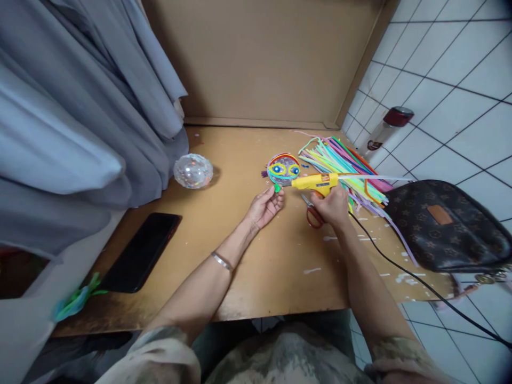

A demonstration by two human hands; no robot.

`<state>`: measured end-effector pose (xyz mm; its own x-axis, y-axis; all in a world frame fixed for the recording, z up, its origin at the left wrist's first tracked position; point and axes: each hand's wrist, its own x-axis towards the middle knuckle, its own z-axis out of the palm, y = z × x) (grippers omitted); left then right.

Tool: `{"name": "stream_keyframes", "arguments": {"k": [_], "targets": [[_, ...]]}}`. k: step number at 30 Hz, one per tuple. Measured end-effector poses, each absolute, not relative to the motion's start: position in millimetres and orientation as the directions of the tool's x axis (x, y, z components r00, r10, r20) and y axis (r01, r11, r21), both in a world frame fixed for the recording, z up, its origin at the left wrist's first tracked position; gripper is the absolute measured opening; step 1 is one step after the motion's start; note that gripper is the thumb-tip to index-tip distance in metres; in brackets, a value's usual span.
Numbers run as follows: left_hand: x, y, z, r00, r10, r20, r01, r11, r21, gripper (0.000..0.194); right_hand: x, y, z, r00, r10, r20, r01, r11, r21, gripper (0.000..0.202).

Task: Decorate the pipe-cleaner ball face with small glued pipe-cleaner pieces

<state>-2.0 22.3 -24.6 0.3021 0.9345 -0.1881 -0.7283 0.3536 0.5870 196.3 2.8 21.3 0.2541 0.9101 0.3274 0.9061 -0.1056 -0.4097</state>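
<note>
Between the thumb and fingers of my left hand (267, 207) is a small green piece (277, 188), too small to make out its kind. My right hand (334, 204) grips a yellow glue gun (316, 183), its nozzle pointing left toward the green piece, a short gap apart. A translucent glue stick (376, 177) sticks out of the gun's back. Just beyond my left hand sits a clear ball decorated with pipe cleaners (284, 168), bearing two yellow-rimmed blue eyes. Red-handled scissors (314, 216) lie under my right hand, partly hidden by it.
A pile of colourful pipe cleaners (340, 160) lies at the back right, beside a brown patterned bag (448, 226). The gun's black cord (400, 266) runs off right. On the left are a clear ball (193, 171), a black phone (140, 253) and a grey curtain (92, 106). A bottle (384, 130) stands back right.
</note>
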Motion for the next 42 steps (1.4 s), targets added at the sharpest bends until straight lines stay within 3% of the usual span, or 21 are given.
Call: {"name": "stream_keyframes", "arguments": {"k": [12, 42], "targets": [[-1, 20, -16, 0.363, 0.909, -0.203, -0.749, 0.415, 0.517, 0.024, 195, 4, 1, 0.153, 0.834, 0.53, 0.95, 0.023, -0.311, 0.029], [1, 19, -17, 0.366, 0.907, -0.208, -0.749, 0.419, 0.513, 0.024, 197, 3, -1, 0.134, 0.793, 0.594, 0.967, 0.028, -0.255, 0.023]]}}
